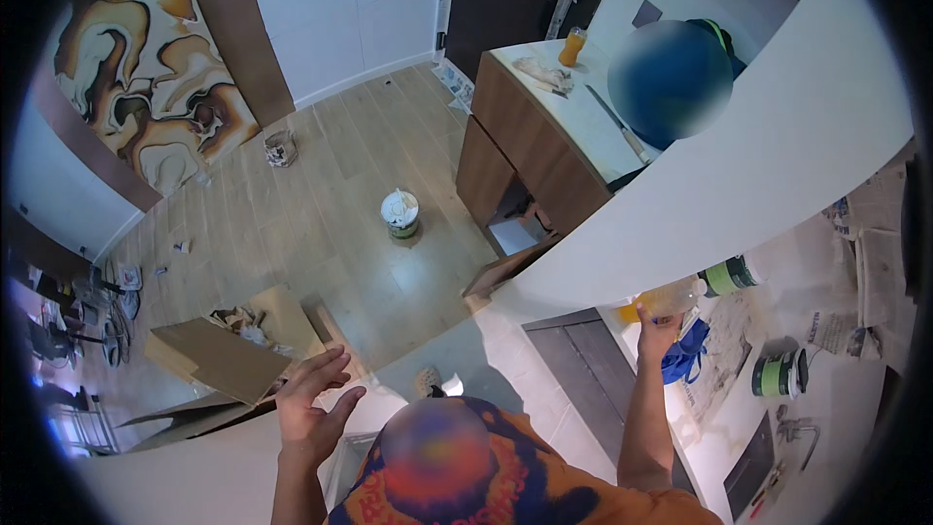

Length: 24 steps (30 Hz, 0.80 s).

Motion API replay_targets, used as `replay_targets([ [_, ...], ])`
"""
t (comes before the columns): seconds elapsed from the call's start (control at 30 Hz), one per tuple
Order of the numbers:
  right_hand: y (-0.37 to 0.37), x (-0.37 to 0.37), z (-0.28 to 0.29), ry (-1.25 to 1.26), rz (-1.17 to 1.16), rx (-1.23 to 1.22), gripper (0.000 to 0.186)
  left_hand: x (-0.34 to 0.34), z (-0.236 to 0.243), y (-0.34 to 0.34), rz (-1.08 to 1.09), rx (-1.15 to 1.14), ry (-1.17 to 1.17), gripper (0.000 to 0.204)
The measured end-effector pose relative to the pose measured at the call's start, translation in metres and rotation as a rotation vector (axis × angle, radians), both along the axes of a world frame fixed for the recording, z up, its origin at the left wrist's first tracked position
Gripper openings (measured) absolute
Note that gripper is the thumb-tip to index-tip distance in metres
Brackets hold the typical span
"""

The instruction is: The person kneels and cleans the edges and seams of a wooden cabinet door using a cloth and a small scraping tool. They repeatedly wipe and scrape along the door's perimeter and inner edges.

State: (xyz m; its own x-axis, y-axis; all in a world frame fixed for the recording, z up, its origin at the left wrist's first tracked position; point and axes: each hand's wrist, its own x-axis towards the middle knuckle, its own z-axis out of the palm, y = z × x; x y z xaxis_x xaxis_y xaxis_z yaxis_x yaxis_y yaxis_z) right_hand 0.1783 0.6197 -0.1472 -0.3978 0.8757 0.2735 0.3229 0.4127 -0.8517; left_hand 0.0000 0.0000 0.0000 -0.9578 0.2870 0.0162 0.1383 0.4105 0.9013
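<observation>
My right hand (657, 335) is closed round a clear plastic bottle (673, 298) with some orange liquid at one end. The bottle lies tilted nearly sideways over the counter at the right. A blue bag (688, 354) is just below that hand, and a green-and-white tub (731, 276) stands beyond the bottle's cap end. At the lower left my left hand (313, 405) is raised with its fingers stretched out and nothing in it. An open cardboard box (219, 355) with scraps inside is nearest to it.
A white-topped cabinet (544, 122) at the upper right carries an orange drink bottle (572, 47) and a long blade-like tool (618, 123). A bucket (399, 213) stands on the wooden floor. Another tub (780, 372) sits near the sink tap (799, 428). A curved white wall (700, 199) separates the two areas.
</observation>
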Motion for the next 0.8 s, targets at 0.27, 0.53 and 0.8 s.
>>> replay_targets([
  [0.27,-0.166,-0.06,-0.089,-0.371,0.094,-0.216,0.03,-0.125,0.013,-0.035,0.064,-0.057,0.188,0.03],
  [0.53,-0.185,-0.371,0.036,-0.16,0.399,0.05,0.006,-0.279,0.054,0.033,-0.107,-0.197,0.264,0.021],
  [0.8,-0.027,-0.613,0.022,-0.122,0.246,0.266,0.028,-0.427,0.053,0.046,-0.015,-0.327,0.237,0.025],
])
